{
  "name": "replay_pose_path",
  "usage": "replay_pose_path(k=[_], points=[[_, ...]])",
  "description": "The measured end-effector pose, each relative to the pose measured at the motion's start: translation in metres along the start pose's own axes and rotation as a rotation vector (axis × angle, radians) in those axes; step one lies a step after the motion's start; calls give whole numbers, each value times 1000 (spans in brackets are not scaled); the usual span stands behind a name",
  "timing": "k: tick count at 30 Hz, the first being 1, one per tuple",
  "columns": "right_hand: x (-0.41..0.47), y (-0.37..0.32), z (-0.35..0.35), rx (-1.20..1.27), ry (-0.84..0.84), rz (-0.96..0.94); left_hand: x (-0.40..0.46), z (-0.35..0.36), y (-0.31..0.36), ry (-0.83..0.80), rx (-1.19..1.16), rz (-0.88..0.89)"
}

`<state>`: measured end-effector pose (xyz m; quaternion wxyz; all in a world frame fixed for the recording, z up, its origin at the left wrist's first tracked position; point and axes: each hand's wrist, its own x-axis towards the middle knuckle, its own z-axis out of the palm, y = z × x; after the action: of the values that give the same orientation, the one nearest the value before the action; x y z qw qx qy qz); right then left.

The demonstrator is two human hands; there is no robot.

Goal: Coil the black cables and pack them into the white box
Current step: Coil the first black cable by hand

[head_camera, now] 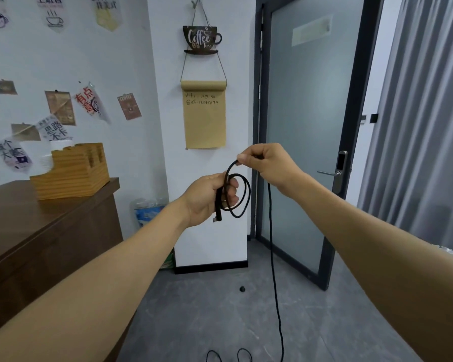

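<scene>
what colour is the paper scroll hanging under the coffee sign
Tan kraft brown, with handwriting near the top; the paper scroll shows in the head view.

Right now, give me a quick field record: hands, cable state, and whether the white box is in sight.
left hand: grips the coiled loops and the connector end
right hand: pinches the black cable above the coil
coil: a few loops formed, held at chest height in front of the white pillar
uncoiled length: hangs from the right hand down to the floor
white box: not in view
wooden counter: at the left, carrying a wooden organiser
</scene>
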<state>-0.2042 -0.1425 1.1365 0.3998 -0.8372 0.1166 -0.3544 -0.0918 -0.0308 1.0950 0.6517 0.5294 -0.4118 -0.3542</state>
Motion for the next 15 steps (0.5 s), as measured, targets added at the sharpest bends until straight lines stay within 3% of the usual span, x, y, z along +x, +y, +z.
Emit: replay_pose_path(k=[10,15], points=[[-6,11,-9,70,139,88,1,3,-2,-92,-224,-76],[-8,20,-10,25,95,144,-1,-2,-2,-96,-145,-99]])
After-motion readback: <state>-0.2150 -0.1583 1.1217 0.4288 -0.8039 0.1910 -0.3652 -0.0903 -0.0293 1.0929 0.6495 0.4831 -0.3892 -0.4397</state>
